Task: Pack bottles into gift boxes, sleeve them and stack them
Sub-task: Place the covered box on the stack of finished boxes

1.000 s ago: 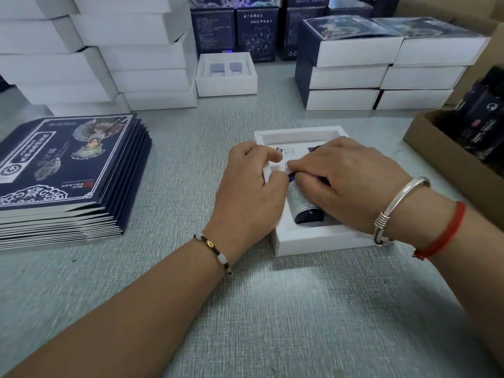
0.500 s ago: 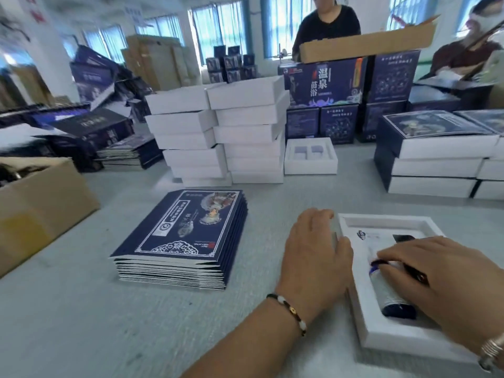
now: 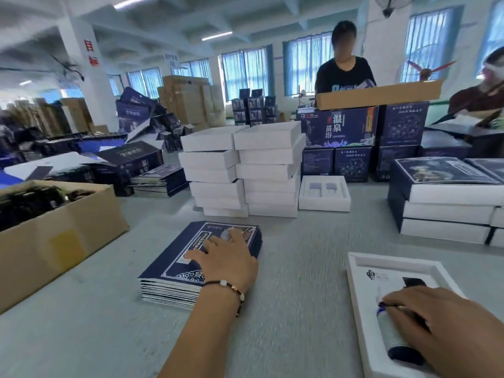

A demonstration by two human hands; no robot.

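Navy sleeves (image 3: 191, 271) sit stacked mid-tabletop under the left hand (image 3: 229, 261), fingers spread flat; the right hand (image 3: 447, 328) presses a bottle (image 3: 395, 342) into the white box (image 3: 360, 298), fingers together.

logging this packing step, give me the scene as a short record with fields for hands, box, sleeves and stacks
left hand: flat on the top of the sleeve pile, fingers spread
right hand: resting on the bottle
bottle: lying in the open gift box
sleeve pile: flat dark blue sleeves, left of the open gift box
white box stacks: two, far side of the table
sleeved boxes: stacked at right
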